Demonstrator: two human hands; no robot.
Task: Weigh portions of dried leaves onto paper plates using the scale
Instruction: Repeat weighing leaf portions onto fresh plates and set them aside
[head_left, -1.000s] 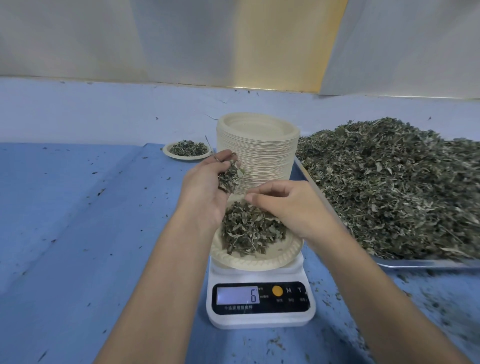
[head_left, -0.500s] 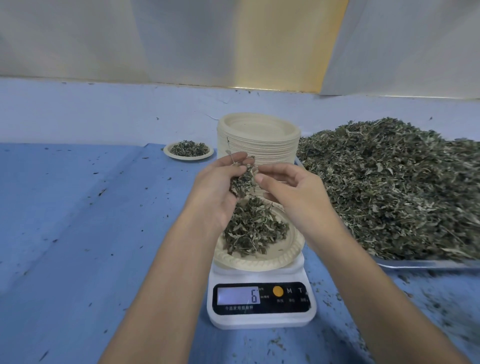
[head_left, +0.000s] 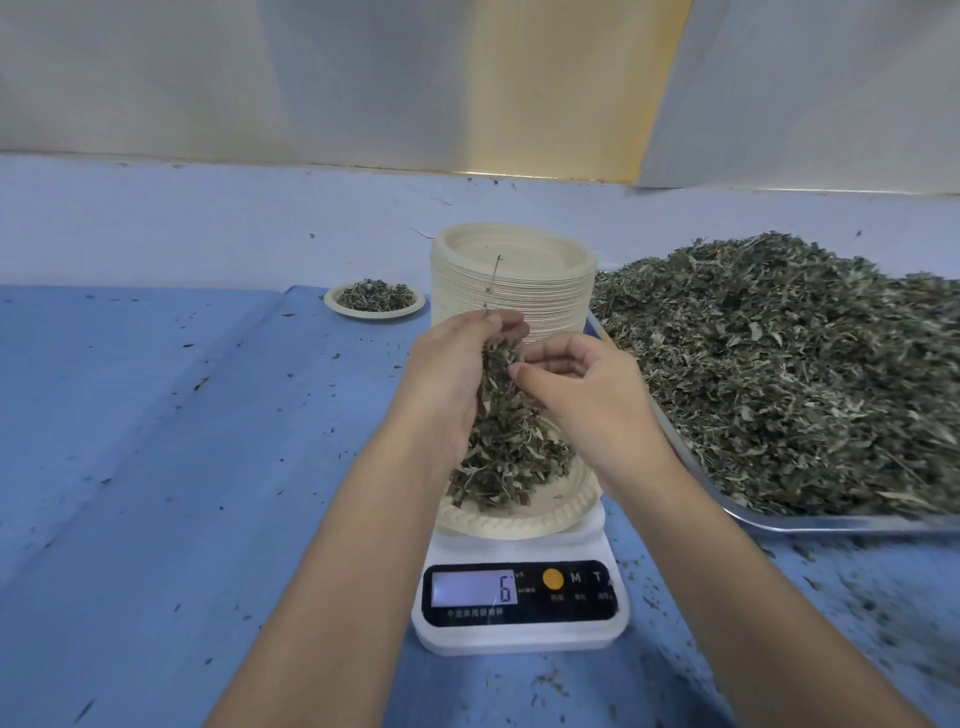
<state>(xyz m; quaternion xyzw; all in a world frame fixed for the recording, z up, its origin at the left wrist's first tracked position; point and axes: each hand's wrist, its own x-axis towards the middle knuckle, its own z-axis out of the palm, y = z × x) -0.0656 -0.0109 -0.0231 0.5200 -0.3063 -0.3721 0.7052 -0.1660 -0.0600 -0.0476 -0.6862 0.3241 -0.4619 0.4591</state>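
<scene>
A white digital scale (head_left: 519, 631) stands in front of me, its display reading 6. On it sits a paper plate (head_left: 524, 514) with a mound of dried leaves (head_left: 511, 457). Above the plate, my left hand (head_left: 449, 384) grips a clump of dried leaves (head_left: 500, 358) with a thin stem sticking up. My right hand (head_left: 587, 395) hovers just right of that clump, fingers curled, its thumb and fingertips at the leaves; whether it pinches any is unclear.
A tall stack of paper plates (head_left: 511, 283) stands behind the scale. A metal tray (head_left: 810, 522) heaped with dried leaves (head_left: 789, 364) fills the right side. A filled paper plate (head_left: 374, 300) lies at the back left. Leaf crumbs dot the blue table cover (head_left: 182, 467).
Both hands have risen slightly above the plate. My right hand moved up from the leaf mound to the clump in my left hand. The display still reads 6.
</scene>
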